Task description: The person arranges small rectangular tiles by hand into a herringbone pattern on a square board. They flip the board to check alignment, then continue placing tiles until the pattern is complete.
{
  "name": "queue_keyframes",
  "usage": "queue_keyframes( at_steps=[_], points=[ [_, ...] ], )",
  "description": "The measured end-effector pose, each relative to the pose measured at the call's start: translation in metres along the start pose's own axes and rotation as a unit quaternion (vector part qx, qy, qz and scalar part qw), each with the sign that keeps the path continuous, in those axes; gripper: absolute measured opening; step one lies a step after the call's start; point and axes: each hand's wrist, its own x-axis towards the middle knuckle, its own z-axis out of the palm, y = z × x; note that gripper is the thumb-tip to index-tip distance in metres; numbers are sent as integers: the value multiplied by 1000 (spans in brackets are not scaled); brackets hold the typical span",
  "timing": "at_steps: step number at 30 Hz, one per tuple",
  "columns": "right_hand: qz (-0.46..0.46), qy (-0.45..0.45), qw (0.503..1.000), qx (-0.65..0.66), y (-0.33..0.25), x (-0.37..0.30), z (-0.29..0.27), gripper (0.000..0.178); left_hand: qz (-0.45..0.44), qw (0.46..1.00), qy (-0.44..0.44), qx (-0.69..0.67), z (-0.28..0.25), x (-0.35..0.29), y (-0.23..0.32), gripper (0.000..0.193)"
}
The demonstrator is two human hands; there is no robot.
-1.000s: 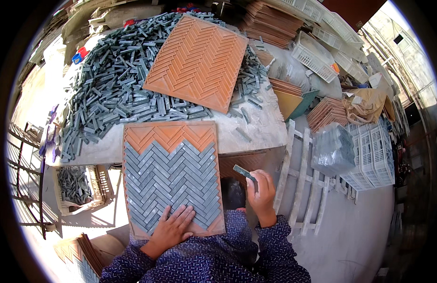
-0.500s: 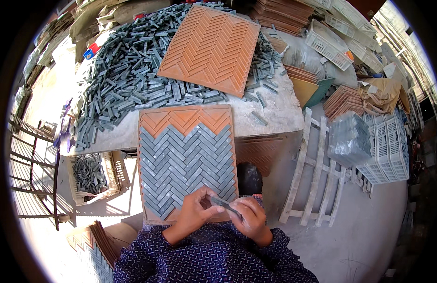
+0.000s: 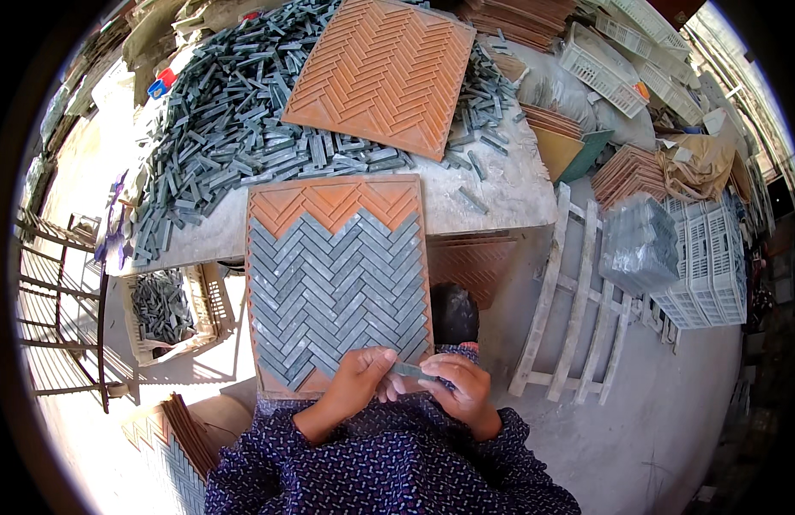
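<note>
A narrow grey-green stone tile strip is held between my two hands above the near edge of an orange herringbone mould. My left hand pinches its left end between thumb and fingers, and my right hand grips the right end. The mould leans from my lap against the table edge. Grey strips fill most of its grooves in a zigzag pattern; orange grooves show bare along the top. Part of the near edge is hidden behind my hands.
A heap of loose strips covers the table, with another orange mould lying on it. Below left stands a crate of strips. To the right are a wooden pallet, stacked white crates and plastic-wrapped tiles.
The strip has turned from slanting down rightward to lying nearly level. My right hand has shifted slightly right, and its fingers have moved along the strip. The whole view has shifted a little.
</note>
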Motion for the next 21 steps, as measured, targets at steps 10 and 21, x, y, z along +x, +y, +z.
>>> queue_keyframes(
  at_steps=[10,21],
  points=[
    [322,-56,944,48,36,-26,-18,16,97,987,99,80,-44,5,-4,26],
    [206,-46,969,-128,39,-23,14,31,109,961,234,102,-88,-29,-18,24]
  ],
)
